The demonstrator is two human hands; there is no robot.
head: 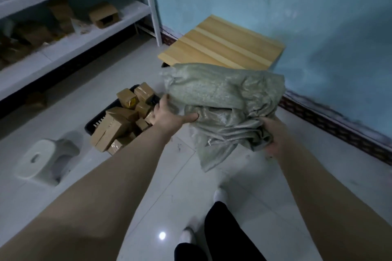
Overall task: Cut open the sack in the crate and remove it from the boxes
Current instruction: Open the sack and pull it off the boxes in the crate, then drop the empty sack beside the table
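At the left of the frame a white shelving unit [74, 27] stands above a white stool [42, 159] on the tiled floor, and just right of these a dark crate [91, 128] sits heaped with brown boxes [123, 115]. At the centre the left hand [167, 114] grips the grey-green sack [222, 101] at its left edge, thumb pressed into the cloth. The sack hangs crumpled in the air, right of the crate and apart from the boxes. At the right the right hand [273, 141] clutches its bunched lower fold from beneath, a wooden tabletop [220, 44] behind.
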